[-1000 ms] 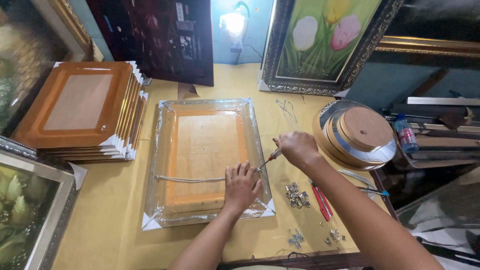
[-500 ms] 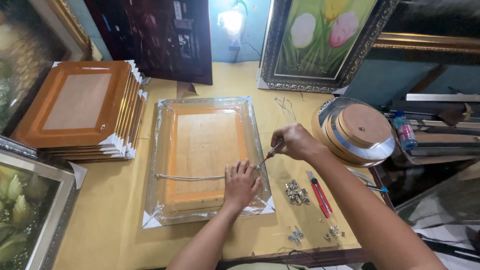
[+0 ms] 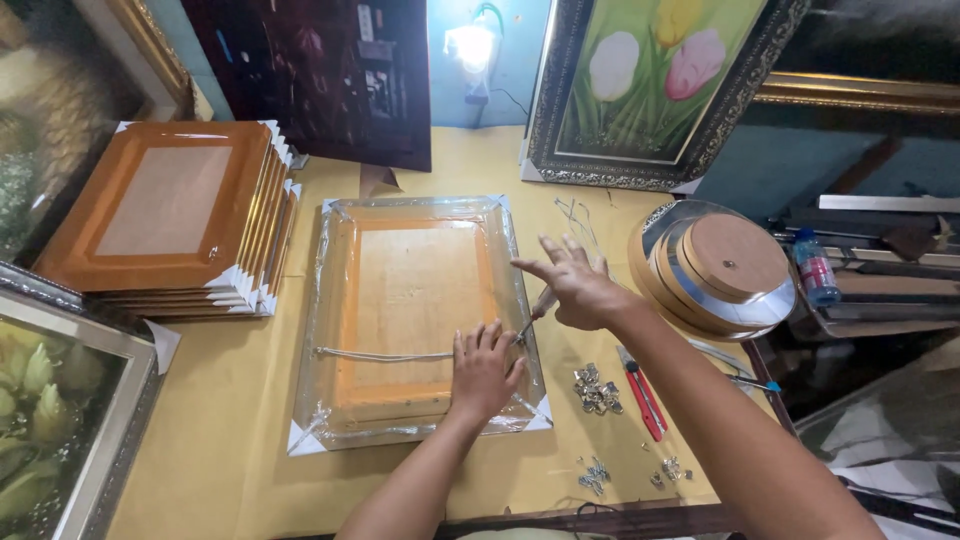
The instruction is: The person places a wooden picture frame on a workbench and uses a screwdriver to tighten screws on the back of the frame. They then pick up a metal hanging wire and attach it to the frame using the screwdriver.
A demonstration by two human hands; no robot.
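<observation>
A plastic-wrapped picture frame lying face down (image 3: pixel 415 320) is seen on the yellow tabletop (image 3: pixel 230 400). The left hand (image 3: pixel 485 368) is pressed flat on the frame's right rail, where a pale cord (image 3: pixel 385 355) stretched across the backing ends. Just above it, a screwdriver (image 3: pixel 532 315) is gripped by the right hand (image 3: pixel 575 285), its tip set at the rail beside the left fingertips. To the right of the grip, a pile of small metal hangers (image 3: pixel 597 390) and a red utility knife (image 3: pixel 640 392) are laid.
</observation>
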